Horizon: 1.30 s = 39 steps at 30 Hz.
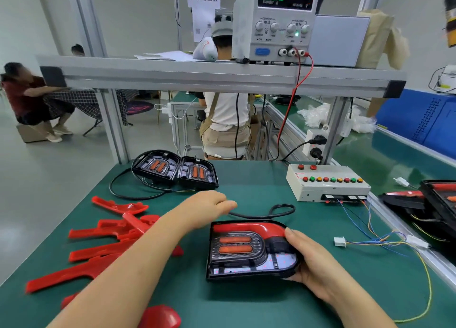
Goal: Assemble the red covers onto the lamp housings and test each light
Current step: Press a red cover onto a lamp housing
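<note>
On the green bench (249, 187), right hand (313, 261) fingers grip a lamp housing (241, 251); left hand (209, 205) blurred, fingers' state unclear

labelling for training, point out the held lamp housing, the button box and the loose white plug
lamp housing (235, 249): head view, lower orange reflector
button box (328, 172): head view, bare top face
white plug (340, 241): head view, middle of its body

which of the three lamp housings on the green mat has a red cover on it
The near housing gripped by the right hand: a red cover curves along its far edge. The two back housings, side by side, have none.
</note>
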Each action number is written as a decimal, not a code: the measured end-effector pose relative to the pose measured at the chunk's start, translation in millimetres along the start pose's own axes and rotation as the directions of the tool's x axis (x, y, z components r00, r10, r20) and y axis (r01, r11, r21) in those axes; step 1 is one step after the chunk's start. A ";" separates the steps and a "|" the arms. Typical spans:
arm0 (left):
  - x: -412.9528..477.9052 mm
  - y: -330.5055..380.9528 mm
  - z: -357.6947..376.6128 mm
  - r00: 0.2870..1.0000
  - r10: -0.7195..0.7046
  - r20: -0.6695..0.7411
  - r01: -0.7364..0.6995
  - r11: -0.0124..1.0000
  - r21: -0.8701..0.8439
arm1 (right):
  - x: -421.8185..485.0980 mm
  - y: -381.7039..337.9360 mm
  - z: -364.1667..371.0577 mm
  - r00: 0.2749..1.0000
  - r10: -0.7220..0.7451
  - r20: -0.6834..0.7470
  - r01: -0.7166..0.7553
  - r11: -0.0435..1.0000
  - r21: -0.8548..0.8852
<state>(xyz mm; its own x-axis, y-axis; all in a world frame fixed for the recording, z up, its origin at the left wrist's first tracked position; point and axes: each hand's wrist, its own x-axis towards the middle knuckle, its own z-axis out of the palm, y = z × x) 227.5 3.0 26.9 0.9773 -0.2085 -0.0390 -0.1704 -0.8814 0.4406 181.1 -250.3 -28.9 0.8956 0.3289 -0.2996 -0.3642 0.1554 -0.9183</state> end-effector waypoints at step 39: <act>-91.7 -24.6 -17.0 0.945 -0.281 0.167 0.237 0.941 0.241 | 0.6 -3.6 0.1 0.993 0.071 -0.099 -0.060 0.993 0.102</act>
<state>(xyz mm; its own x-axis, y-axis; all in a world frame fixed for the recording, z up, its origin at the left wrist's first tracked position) 144.2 51.0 35.0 0.9503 -0.0206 -0.3106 0.0407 -0.9810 0.1895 183.0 -250.6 -25.8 0.8886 0.2448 -0.3879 -0.4418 0.2297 -0.8672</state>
